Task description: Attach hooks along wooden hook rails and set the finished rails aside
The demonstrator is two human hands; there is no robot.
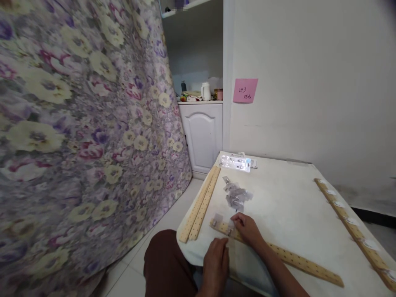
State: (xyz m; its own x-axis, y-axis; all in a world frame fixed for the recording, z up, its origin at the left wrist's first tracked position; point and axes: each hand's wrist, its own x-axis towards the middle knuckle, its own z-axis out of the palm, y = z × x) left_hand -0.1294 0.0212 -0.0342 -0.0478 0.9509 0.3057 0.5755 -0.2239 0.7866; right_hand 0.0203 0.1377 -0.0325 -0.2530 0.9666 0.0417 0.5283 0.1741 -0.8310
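A perforated wooden strip (297,260) lies slantwise along the near side of the table. Over its left part, my right hand (246,229) is closed in a pinch at a small clear plastic piece with metal on it (230,227). Another clear piece (217,218) sits at the strip's left end. My left hand (216,260) is just in front of the strip, fingers curled together and tips near its edge; what they hold, if anything, is hidden. Beyond the hands lies a loose pile of similar clear pieces with metal parts (236,196).
Two more perforated strips (202,202) lie along the table's left edge. Clear blister packaging (235,163) rests at the back. On the right edge, another strip (348,222) carries several round white pieces. A floral curtain (93,123) hangs at left, and a wall stands behind.
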